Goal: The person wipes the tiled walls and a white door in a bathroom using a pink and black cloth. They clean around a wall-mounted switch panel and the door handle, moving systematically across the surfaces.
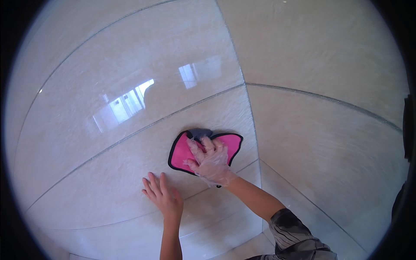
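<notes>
My right hand (213,162), in a clear plastic glove, presses a pink cloth (180,154) with black edging flat against a glossy beige tile wall (130,169). Its fingers lie bent over the middle of the cloth, where the top edge folds and shows a grey-blue underside. Part of the lower edge is hidden behind the hand and wrist. To the left and a little lower is my left hand (164,193), bare and holding nothing. Its fingers are apart and seem to rest on the tile.
A second tiled wall (325,146) meets this one at a vertical corner, just right of the cloth. Grey grout lines (162,120) cross both walls. Bright window-like reflections (125,104) show on the upper left tile. Pale tiles (253,245) appear at the bottom.
</notes>
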Motion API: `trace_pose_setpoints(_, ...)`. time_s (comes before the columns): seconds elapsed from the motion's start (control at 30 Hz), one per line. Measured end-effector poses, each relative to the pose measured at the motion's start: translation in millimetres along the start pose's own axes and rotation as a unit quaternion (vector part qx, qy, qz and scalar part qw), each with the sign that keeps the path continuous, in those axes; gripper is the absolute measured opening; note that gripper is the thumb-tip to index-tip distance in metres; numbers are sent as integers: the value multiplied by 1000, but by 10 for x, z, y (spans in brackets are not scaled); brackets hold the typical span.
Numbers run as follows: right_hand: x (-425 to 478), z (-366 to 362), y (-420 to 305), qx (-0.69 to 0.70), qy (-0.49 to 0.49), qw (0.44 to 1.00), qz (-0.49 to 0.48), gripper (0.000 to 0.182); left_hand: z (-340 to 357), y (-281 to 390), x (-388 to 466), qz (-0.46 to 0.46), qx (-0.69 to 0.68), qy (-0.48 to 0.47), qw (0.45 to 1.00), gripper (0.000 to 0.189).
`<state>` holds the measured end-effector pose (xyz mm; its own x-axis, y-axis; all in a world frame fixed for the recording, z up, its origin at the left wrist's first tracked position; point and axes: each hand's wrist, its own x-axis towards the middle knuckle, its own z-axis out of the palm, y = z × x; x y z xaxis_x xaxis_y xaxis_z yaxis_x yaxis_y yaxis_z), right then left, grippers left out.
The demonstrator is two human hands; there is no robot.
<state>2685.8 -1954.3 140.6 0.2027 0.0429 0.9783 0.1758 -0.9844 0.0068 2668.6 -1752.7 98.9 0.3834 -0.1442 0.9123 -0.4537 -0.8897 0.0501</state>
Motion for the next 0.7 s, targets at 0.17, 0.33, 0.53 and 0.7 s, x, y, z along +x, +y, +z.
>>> trace_pose_setpoints(0.17, -33, 157, 18, 23, 24, 994, -108, 60, 45, -19, 15, 8, 22, -10, 1000, 62)
trace_pose_setpoints(0.33, 544, -124, 305, 26, -4, 995, -99, 55, 11, -44, 17, 25, 38, -28, 999, 65)
trace_pose_setpoints(0.53, 441, -96, 913, 35, 159, 981, 109, 53, -121, -117, -71, 23, 60, -54, 996, 70)
trace_pose_setpoints(0.7, -432, 118, 790, -22, 178, 969, 168, 46, -52, -64, -30, 31, 43, -56, 997, 72)
